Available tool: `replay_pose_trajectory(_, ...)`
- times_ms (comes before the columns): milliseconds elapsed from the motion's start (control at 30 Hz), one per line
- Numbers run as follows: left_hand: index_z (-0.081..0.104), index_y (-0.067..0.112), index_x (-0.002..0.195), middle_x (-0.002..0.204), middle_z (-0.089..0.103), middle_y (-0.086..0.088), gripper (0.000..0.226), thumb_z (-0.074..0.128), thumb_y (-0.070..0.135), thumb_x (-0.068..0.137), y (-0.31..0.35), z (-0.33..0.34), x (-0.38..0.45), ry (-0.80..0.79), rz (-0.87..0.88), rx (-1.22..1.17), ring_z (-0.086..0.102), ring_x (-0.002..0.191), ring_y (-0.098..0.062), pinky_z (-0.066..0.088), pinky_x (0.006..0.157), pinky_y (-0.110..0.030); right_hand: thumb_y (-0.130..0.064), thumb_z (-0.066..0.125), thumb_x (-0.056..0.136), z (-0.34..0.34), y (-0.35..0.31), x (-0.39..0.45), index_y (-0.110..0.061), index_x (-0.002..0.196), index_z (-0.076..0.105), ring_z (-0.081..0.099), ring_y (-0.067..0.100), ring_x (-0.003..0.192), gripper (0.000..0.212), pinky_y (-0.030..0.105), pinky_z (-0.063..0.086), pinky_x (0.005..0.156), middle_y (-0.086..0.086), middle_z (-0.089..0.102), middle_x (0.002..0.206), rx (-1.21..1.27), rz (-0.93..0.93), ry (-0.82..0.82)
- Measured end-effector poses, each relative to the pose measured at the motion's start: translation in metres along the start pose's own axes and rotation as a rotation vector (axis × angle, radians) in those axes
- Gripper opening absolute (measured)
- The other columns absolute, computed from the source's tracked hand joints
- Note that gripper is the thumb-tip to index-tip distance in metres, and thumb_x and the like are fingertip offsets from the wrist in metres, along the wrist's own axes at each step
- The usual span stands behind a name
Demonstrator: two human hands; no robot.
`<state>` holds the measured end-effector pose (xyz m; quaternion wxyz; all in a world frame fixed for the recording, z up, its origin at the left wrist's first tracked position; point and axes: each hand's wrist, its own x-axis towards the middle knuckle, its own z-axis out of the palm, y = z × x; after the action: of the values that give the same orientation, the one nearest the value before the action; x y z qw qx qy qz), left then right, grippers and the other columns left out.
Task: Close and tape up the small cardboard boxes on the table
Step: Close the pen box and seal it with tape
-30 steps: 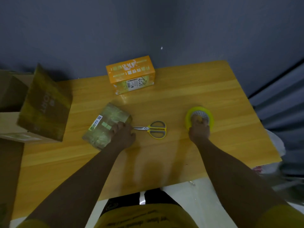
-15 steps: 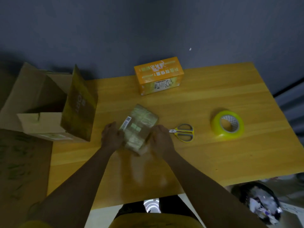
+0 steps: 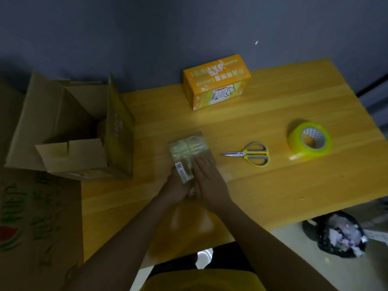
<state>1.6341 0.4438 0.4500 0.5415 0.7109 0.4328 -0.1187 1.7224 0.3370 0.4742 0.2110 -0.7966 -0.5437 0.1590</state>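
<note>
At the far left we see a big carton (image 3: pixel 69 131) with its flaps open; its inside is too dark to tell the content. Near the middle of the surface (image 3: pixel 273 196) lies the small box (image 3: pixel 189 150), brown and covered with shiny tape, with a barcode label. Our left hand (image 3: pixel 176 185) grips its near end, fingers curled under it. Our right hand (image 3: pixel 207 179) presses flat on top, fingers straight. Behind stands an orange box (image 3: pixel 216 82), closed. To the right lie scissors (image 3: pixel 249 154) and a tape roll (image 3: pixel 308 141).

Nothing here reads clearly. The orange box (image 3: pixel 216 81) carries white characters and a barcode label — too blurred to make out. The small taped box (image 3: pixel 190 150) bears a white barcode sticker (image 3: pixel 182 170) — illegible. Green lettering on the large carton (image 3: pixel 29 215) is unreadable too.
</note>
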Motion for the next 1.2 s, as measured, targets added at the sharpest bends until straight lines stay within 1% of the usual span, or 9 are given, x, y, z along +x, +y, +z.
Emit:
replay_pose_trajectory(100,-0.002,0.022,0.151,0.142,0.030,-0.010,0.083,0.054,0.042,0.094,-0.010,0.015,-0.007,0.041,-0.037,-0.024,0.053,0.105,-0.028,0.049,0.070,-0.031,-0.007,0.043,0.096,0.012,-0.006,-0.014,0.005,0.144,0.030,0.021,0.026,0.143,0.051,0.035,0.015,0.119,0.019,0.030,0.151,0.187,0.024,0.044)
replay_pose_trajectory(267,-0.019,0.025,0.150,0.161,-0.004,0.000,0.086,0.041,0.055,0.095,-0.023,0.028,-0.001,0.112,-0.020,0.098,0.009,0.145,-0.026,0.018,0.115,-0.043,-0.020,0.038,0.102,0.035,0.007,-0.014,-0.001,0.148,0.023,0.014,0.017,0.146,0.052,0.038,0.015,0.120,0.009,0.025,0.155,0.098,0.001,-0.027)
replay_pose_trajectory(500,-0.014,0.025,0.151,0.160,-0.002,0.001,0.092,0.029,0.068,0.082,-0.029,0.035,0.001,0.163,0.028,0.035,0.008,0.145,-0.023,0.013,0.117,-0.049,-0.035,0.023,0.102,0.034,0.038,-0.011,-0.009,0.151,0.024,0.013,0.019,0.148,0.055,0.042,0.013,0.120,0.005,0.020,0.158,-0.200,0.137,0.006)
replay_pose_trajectory(767,-0.012,0.026,0.151,0.160,-0.005,0.003,0.091,0.030,0.066,0.081,-0.036,0.039,0.004,0.190,0.058,-0.022,0.005,0.146,-0.020,0.010,0.118,-0.049,-0.033,0.034,0.103,0.015,0.082,-0.015,-0.013,0.153,0.012,0.002,0.015,0.149,0.058,0.047,-0.005,0.118,0.001,0.008,0.161,0.090,0.485,0.117)
replay_pose_trajectory(867,-0.015,0.028,0.151,0.160,-0.006,0.003,0.090,0.030,0.066,0.083,-0.039,0.042,0.006,0.205,0.073,-0.035,0.003,0.146,-0.021,0.007,0.118,-0.050,-0.025,0.032,0.102,0.011,0.067,-0.026,-0.012,0.150,0.020,0.010,0.003,0.145,0.051,0.038,0.006,0.119,-0.003,0.019,0.156,0.326,0.398,0.374)
replay_pose_trajectory(967,-0.017,0.029,0.150,0.160,-0.006,0.004,0.090,0.031,0.067,0.083,-0.039,0.044,0.009,0.213,0.072,-0.028,0.002,0.146,-0.020,0.006,0.118,-0.048,-0.017,0.038,0.100,0.028,0.041,-0.032,-0.009,0.147,0.031,0.027,0.008,0.142,0.049,0.033,0.029,0.115,-0.002,0.032,0.151,0.479,0.327,0.328)
replay_pose_trajectory(1033,-0.017,0.029,0.150,0.160,-0.004,0.004,0.089,0.031,0.066,0.084,-0.039,0.044,0.008,0.216,0.088,-0.030,0.004,0.146,-0.021,0.007,0.117,-0.049,-0.008,0.045,0.098,0.034,0.041,-0.029,-0.005,0.144,0.039,0.046,0.020,0.132,0.046,0.030,0.043,0.101,0.009,0.048,0.143,0.554,0.347,0.377)
replay_pose_trajectory(1100,-0.016,0.028,0.150,0.160,-0.003,0.002,0.087,0.031,0.064,0.087,-0.039,0.044,0.007,0.227,0.081,-0.031,0.004,0.146,-0.021,0.008,0.117,-0.049,-0.005,0.048,0.099,0.035,0.048,-0.025,-0.009,0.143,0.043,0.064,0.015,0.089,0.044,0.023,0.048,0.072,0.002,0.067,0.110,0.739,0.448,0.401)
replay_pose_trajectory(1200,-0.016,0.027,0.150,0.160,-0.007,0.003,0.086,0.033,0.061,0.089,-0.040,0.046,0.006,0.223,0.070,-0.039,0.001,0.147,-0.020,0.004,0.118,-0.046,-0.014,0.047,0.101,0.035,0.061,-0.026,-0.021,0.142,0.044,0.047,0.001,0.062,0.041,0.018,0.040,0.062,-0.006,0.061,0.081,0.873,0.518,0.313)
